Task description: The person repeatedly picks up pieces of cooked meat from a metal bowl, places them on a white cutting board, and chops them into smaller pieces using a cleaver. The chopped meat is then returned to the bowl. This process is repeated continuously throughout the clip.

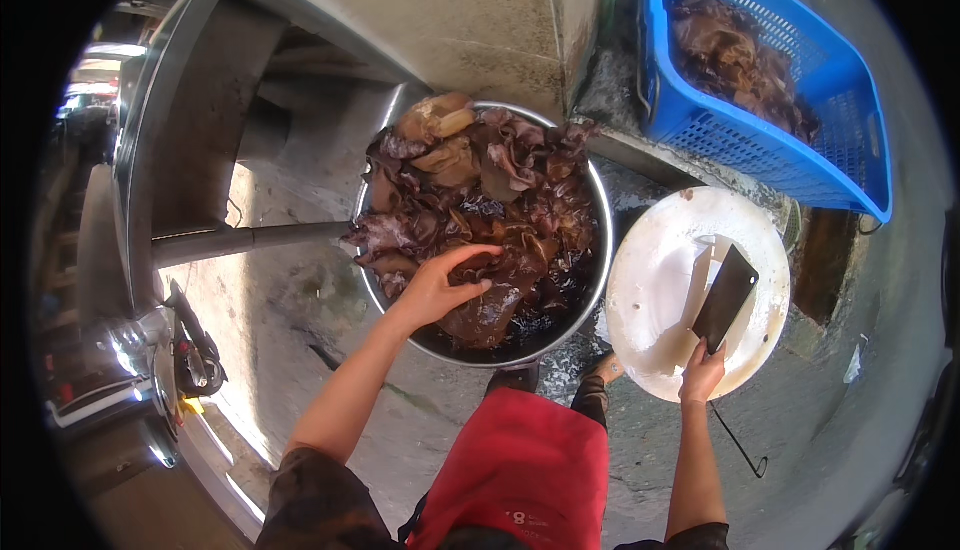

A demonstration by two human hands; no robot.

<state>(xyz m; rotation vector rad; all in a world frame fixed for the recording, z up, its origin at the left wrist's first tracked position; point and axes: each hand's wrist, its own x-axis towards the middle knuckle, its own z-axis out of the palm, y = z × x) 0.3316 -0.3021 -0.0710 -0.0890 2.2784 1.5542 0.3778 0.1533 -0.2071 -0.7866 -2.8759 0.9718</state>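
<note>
A round metal basin (604,250) before me is heaped with wet, dark brown wood ear mushrooms (480,205). Over their near left part is my left hand (442,287), thumb and fingers apart, with the fingertips at the pieces; whether it pinches any I cannot tell. My right hand (703,374) grips the handle of a cleaver (726,295), its broad dark blade pointing away from me. The cleaver is above a large white round basin (637,302) with a stained rim, to the right of the metal one.
A blue plastic basket (757,145) holding more wood ears stands at the upper right, beside a concrete ledge (675,152). A metal bar (262,241) runs from the left to the metal basin. A thin hooked rod (739,445) lies on the wet floor near my right forearm.
</note>
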